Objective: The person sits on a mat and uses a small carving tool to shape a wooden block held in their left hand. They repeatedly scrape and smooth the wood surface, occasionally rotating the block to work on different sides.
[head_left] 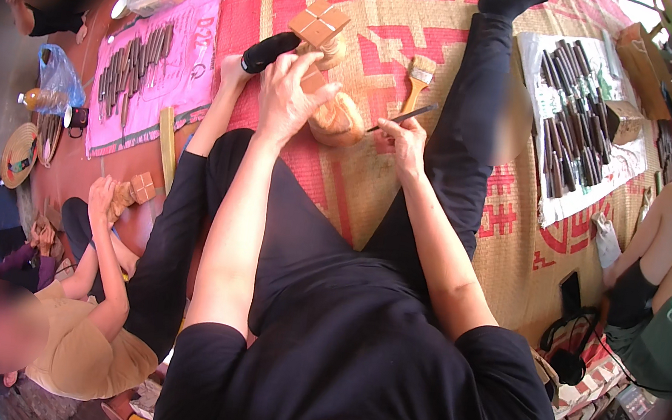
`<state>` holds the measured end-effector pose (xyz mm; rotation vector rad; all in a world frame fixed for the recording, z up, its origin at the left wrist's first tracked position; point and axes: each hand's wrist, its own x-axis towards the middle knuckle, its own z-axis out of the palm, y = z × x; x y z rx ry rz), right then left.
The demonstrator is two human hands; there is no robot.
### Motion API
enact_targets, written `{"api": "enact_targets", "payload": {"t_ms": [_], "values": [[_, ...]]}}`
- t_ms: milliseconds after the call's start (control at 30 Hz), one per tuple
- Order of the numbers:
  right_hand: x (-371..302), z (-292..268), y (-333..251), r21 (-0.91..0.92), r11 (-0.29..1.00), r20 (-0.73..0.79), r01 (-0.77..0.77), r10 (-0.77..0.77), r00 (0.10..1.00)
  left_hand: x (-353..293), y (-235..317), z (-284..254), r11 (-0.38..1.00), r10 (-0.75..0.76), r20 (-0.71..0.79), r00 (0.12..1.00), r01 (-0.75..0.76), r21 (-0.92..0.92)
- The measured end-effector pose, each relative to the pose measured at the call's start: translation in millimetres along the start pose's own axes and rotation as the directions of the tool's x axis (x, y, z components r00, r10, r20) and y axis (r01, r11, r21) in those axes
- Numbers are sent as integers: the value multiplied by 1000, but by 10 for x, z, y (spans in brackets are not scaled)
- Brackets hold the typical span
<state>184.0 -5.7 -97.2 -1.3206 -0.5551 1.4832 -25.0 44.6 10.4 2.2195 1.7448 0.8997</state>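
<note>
A pale carved wooden figure (338,121) with a square block base (319,22) lies on the mat between my legs, its base toward my left foot. My left hand (287,98) is wrapped over its middle and hides part of the carving. In my right hand (406,141) is a thin dark carving tool (415,114), pinched in the fingers, with its tip close to the rounded near end of the wood. Whether the tip touches the wood, I cannot tell. A flat paintbrush (417,82) with a wooden handle rests just beyond that hand.
Many carving tools (135,66) lie on a pink cloth at left, and more (573,114) on a white cloth at right. My outstretched legs flank the work. At lower left a person (80,320) holds another carving (135,189); another person (660,290) sits at right.
</note>
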Motion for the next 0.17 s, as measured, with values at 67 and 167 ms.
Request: {"api": "enact_targets", "payload": {"t_ms": [67,167], "values": [[7,-80,89,-8,1000,57,5,-4,998,-120,125,5,998,32,12,999,-33,51],[24,-136,159,-164,986,29,13,-8,1000,-351,186,191,983,133,-49,990,-126,135]]}}
